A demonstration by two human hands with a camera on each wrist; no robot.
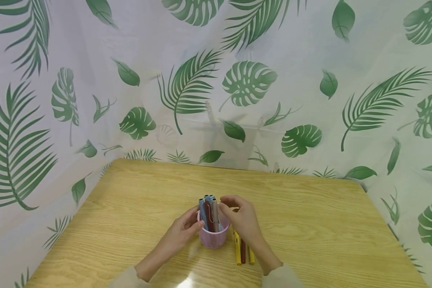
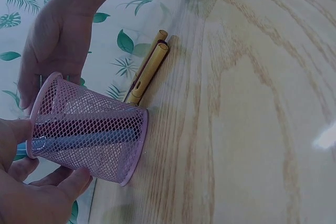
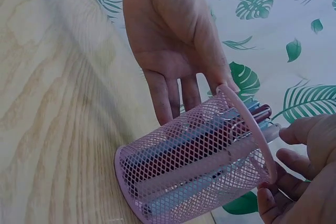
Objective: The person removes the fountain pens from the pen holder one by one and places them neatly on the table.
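A pink mesh pen cup stands upright on the table with several pens in it. Among them are a dark red pen with a metal clip, a blue pen and a pale pinkish pen. My left hand holds the cup by its left side, thumb near the rim. At the right of the rim is my right hand, its fingers loosely bent and its thumb tip close to the pale pen's top end. Under that hand lie yellow pens and a dark red one, partly hidden by it.
The wood-grain table reaches back to a white hanging cloth printed with green leaves, which also runs along both sides. Light glares off the tabletop near its front edge.
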